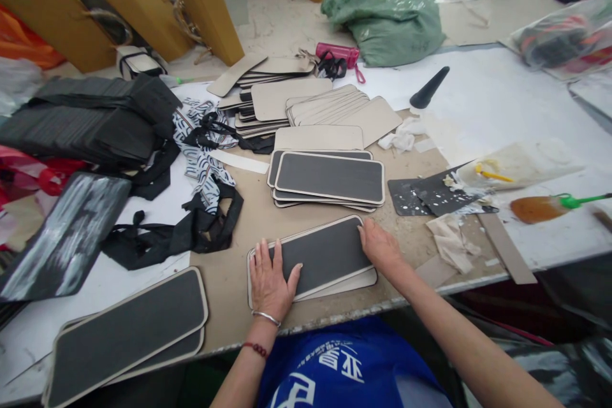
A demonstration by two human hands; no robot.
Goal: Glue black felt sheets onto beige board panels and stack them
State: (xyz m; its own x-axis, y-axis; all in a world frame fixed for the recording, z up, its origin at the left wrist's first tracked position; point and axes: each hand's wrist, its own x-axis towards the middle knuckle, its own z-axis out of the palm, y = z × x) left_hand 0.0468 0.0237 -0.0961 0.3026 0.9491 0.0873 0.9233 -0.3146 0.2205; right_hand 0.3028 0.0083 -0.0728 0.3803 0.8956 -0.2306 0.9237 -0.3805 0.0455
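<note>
A black-faced board panel (325, 255) lies flat on the bench (229, 293) near its front edge, on top of a bare beige panel (354, 282); the left hand (270, 280) presses flat on its left end, fingers (265, 254) spread and gripping nothing; the right hand (380, 247) rests open at its right end (fingertips at the upper corner); a stack of similar panels (329, 178) sits just behind, apart from both hands.

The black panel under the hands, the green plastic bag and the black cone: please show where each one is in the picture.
black panel (325, 254), head view, bare middle between the hands
green plastic bag (387, 13), head view, middle
black cone (429, 89), head view, middle
</note>
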